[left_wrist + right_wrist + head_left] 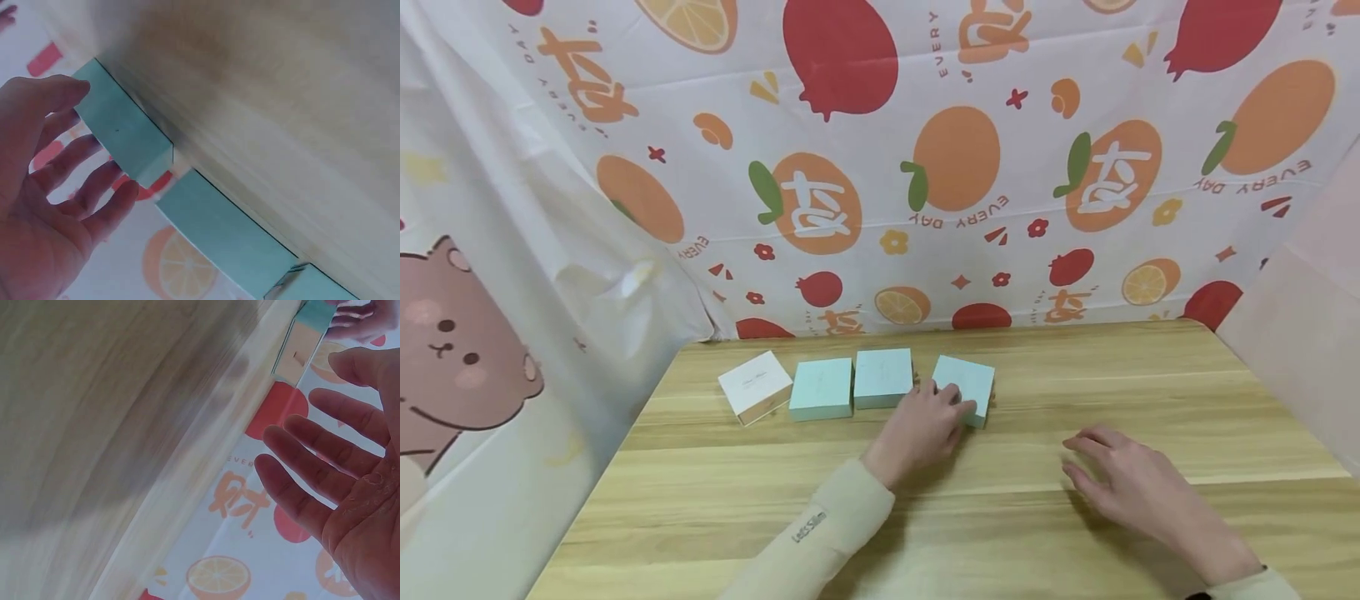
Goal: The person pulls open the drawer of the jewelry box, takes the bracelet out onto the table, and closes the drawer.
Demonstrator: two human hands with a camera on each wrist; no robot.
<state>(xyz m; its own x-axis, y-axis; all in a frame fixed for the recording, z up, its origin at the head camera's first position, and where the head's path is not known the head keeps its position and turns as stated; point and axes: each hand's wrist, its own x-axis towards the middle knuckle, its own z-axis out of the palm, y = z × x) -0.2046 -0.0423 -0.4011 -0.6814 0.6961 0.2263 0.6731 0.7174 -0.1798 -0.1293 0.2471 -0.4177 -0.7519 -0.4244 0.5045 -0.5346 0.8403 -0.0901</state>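
Observation:
My left hand [928, 418] is at the rightmost mint-green box [976, 379], which sits slightly turned on the table. Its fingers are bent over the top, with the thumb [72, 92] against the front face in the left wrist view. To its left stand two more mint boxes, the nearer one [883, 373] beside another mint box [822, 385]. A white box [756, 385] sits at an angle at the row's left end. My right hand [1131, 483] hovers to the right of the boxes, fingers relaxed and apart, holding nothing.
The wooden table [715, 500] has a light striped grain. Behind it hangs a white fruit-print cloth [865, 275], close to the back edge. A cloth with a bear print [456, 350] hangs on the left, and a pale wall [1311, 333] borders the right.

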